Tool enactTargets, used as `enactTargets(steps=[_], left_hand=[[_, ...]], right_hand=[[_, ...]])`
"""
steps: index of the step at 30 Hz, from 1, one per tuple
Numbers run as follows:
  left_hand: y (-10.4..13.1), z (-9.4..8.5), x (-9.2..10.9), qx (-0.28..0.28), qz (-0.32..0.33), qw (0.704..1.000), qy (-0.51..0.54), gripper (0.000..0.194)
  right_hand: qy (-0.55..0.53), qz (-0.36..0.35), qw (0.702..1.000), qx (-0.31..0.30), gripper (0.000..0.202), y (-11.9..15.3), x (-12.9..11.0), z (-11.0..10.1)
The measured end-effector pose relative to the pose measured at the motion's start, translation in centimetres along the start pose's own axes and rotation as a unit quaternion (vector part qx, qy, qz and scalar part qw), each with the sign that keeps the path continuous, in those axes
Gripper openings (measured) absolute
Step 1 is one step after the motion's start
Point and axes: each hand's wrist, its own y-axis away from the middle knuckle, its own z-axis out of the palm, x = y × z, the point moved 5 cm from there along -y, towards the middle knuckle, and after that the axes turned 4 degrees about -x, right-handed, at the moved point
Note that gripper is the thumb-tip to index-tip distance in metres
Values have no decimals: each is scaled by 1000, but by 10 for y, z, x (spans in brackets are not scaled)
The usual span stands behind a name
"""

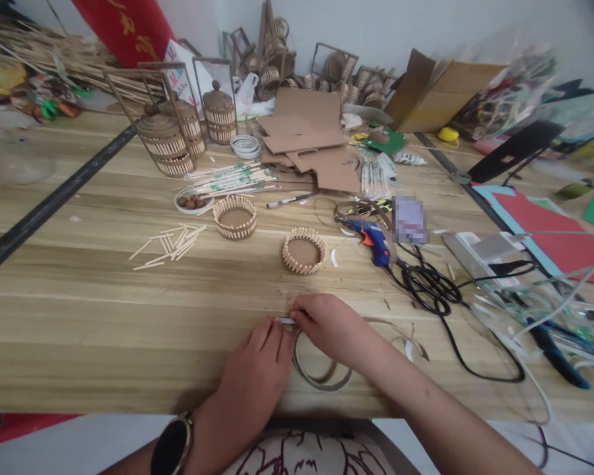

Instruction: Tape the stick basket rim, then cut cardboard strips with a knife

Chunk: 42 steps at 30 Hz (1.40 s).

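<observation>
My left hand (260,363), with a watch on its wrist, rests near the table's front edge, fingers bent together at the end of a thin brown strip (321,385). Just right of it, my right hand (327,326) pinches at the same spot. A short white piece (288,321) shows between the fingertips. The rest of the strip curls in loops beneath my right hand and wrist. Beyond the hands stand a round basket (304,267) with a rim of short wooden sticks and a similar basket (235,231) farther left.
Loose sticks (171,247) lie at left, near a dish (193,210) of brown balls. A blue glue gun (373,241) and its black cable (430,290) are at right, with pliers (559,356) and a power strip (480,257). Lidded baskets (165,142) and cardboard (304,125) stand behind.
</observation>
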Motion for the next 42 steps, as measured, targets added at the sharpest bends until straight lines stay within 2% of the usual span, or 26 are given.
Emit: enactTargets(steps=[4, 8, 15, 24, 32, 35, 38, 42], left_hand=[[-4, -3, -1, -36, -6, 999, -2, 25], [-5, -6, -1, -34, -1, 999, -11, 26], [-4, -4, 0, -21, 0, 999, -34, 35], [-5, 3, 3, -63, 9, 996, -58, 34], [-9, 1, 5, -90, 17, 995, -49, 36], [-12, -3, -1, -108, 20, 994, -27, 34], [-22, -12, -16, -145, 17, 988, 49, 24], [-45, -28, -47, -162, -68, 969, 176, 22]], right_hand=[[36, 15, 999, -17, 27, 2, 1, -7], [34, 48, 998, -5, 26, 6, 13, -13], [-31, 13, 999, -20, 20, 3, 26, -8], [-15, 25, 999, -19, 17, -1, 29, -5], [-6, 34, 999, 0, 18, 0, 26, -4], [-18, 24, 1000, 2, 17, 0, 27, -4], [-59, -16, 998, -1, 16, -1, 28, -5], [-127, -74, 989, -13, 19, -4, 30, -6]])
